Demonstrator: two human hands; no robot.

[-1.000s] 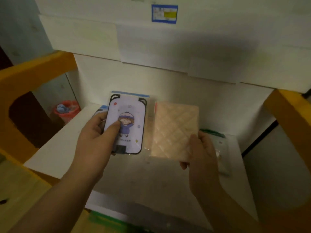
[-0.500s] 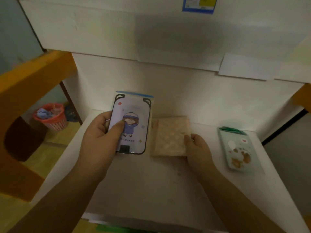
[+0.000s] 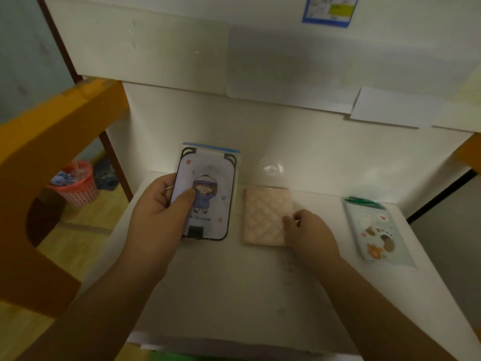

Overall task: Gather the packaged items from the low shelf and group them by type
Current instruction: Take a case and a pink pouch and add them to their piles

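Three packaged phone cases: one white cartoon-girl case with a black rim (image 3: 208,194) on the left, one peach quilted case (image 3: 265,217) in the middle, one pale-green paw-print case (image 3: 374,230) on the right. One red plastic basket (image 3: 75,186) far left.

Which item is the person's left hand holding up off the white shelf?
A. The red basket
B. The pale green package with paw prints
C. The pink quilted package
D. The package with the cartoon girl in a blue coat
D: the left hand grips the cartoon girl package with its thumb across the front, while the pink quilted package lies on the shelf.
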